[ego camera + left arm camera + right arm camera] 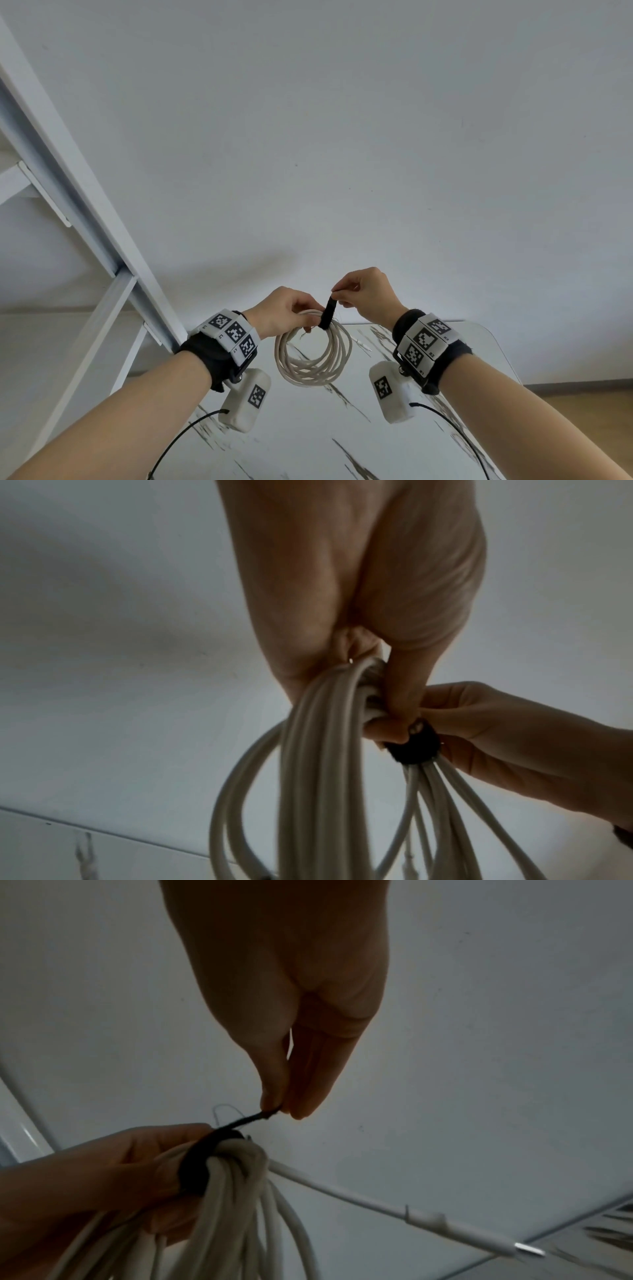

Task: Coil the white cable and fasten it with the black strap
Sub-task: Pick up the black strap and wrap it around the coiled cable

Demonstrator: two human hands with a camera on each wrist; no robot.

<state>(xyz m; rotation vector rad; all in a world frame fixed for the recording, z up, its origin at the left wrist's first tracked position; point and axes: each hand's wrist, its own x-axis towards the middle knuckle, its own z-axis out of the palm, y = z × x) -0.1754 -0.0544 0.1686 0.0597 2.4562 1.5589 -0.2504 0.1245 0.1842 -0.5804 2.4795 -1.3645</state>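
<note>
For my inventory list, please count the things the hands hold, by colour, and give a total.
White: 1, the cable, gripped by the left hand
Black: 1, the strap, pinched by the right hand
Total: 2

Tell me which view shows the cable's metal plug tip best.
The right wrist view: the plug tip sticks out bright past the white cable coil. The head view shows only a tiny sliver; the left wrist view shows none.

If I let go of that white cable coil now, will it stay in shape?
Probably mostly: the black strap already wraps the white cable. Its tail, pinched by the right hand, looks unfastened, so the limp loops might spring apart.
</note>
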